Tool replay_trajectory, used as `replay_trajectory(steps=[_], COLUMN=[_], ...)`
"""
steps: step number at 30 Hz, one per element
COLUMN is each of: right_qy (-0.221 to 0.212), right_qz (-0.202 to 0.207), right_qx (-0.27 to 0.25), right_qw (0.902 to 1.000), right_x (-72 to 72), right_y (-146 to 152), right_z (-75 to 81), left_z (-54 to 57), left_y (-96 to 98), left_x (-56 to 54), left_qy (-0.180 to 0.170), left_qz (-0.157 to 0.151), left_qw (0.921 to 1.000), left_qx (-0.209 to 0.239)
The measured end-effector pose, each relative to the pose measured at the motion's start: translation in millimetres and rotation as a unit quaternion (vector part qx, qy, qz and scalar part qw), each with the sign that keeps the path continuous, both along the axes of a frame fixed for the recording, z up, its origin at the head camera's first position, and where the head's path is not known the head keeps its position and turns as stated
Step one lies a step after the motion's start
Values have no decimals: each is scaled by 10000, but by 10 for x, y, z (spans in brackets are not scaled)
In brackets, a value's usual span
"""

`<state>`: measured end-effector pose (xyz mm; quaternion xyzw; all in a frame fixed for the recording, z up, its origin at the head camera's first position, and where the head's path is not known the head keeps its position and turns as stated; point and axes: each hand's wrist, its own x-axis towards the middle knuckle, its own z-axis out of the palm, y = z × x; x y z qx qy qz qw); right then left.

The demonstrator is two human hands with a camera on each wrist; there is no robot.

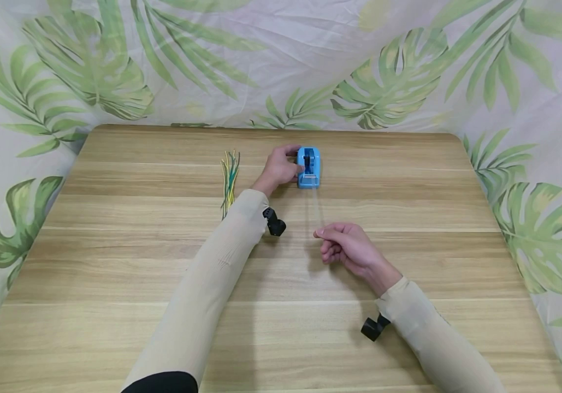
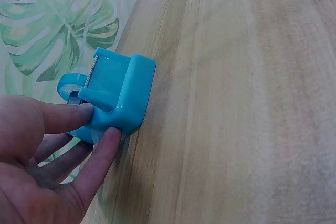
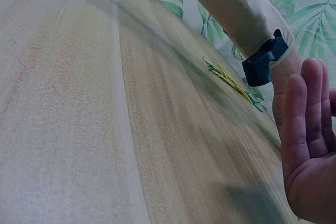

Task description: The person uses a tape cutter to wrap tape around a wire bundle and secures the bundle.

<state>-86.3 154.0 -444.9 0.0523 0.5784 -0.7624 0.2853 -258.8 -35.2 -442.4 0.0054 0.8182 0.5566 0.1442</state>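
Note:
A blue tape dispenser (image 1: pixel 308 184) stands near the far edge of the table. My left hand (image 1: pixel 279 167) grips it from its left side, and in the left wrist view the thumb and fingers press on the dispenser (image 2: pixel 137 90) beside its toothed cutter. From the dispenser a clear strip of tape (image 1: pixel 315 204) runs toward me. Its near end is pinched between the thumb and forefinger of my right hand (image 1: pixel 352 248), held a little above the table. In the right wrist view the right hand (image 3: pixel 310 145) shows partly; the pinched tape end is out of sight there.
A bundle of thin green and yellow strands (image 1: pixel 230 177), like wires, lies left of the dispenser, close to my left forearm. Behind the wooden table (image 1: pixel 163 305) hangs a leaf-patterned cloth (image 1: pixel 300 60). Each wrist carries a small black camera (image 1: pixel 274 222).

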Motion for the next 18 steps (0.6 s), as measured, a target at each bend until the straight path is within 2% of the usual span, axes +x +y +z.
replay_trajectory(steps=[18], right_qy=[-18], right_qz=[71], right_qx=[-56], right_qw=[10000], right_x=[43], right_y=[1], right_z=[-4], left_z=[-15], left_y=[5], left_x=[-15], left_qy=[-10], left_qz=[-3], left_qw=[10000], left_qx=[-19])
